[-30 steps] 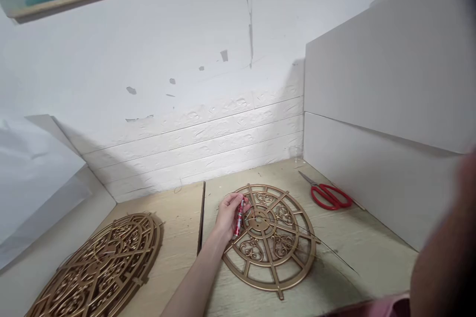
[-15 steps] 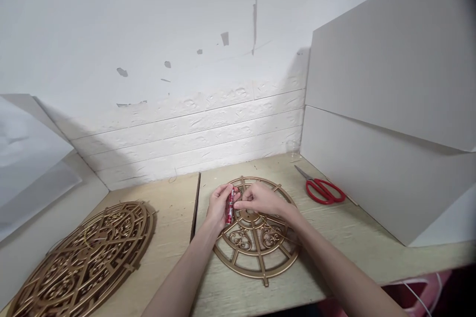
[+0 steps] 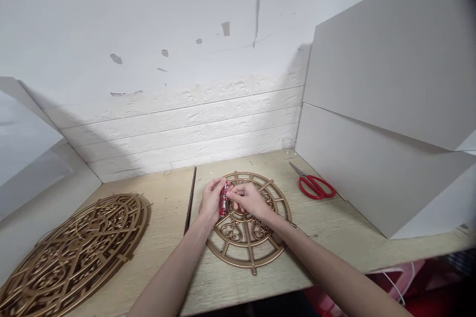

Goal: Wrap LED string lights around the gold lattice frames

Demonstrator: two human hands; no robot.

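Note:
My left hand (image 3: 210, 201) is closed around a small shiny red tube with silvery markings (image 3: 223, 203), holding it nearly upright. Close against it on the right, my right hand (image 3: 250, 200) has its thumb and fingers pinched together by the tube's upper part; what they pinch is too small to make out. Under both hands a round gold openwork grille (image 3: 250, 252) with scrollwork lies flat on the table, its centre partly covered. A thin strand (image 3: 297, 228) runs out from beneath my right forearm.
A stack of similar gold grilles (image 3: 128, 256) lies on the left. Red-handled scissors (image 3: 316, 186) rest at the right, by a white board (image 3: 353, 168). A dark strip (image 3: 190, 198) divides the tabletop. Behind stands a white brick-patterned wall (image 3: 223, 124).
The view has shifted slightly. My right hand's fingers have come closer to the tube's upper part, while my left hand keeps hold of it. The strand now shows beyond my right forearm.

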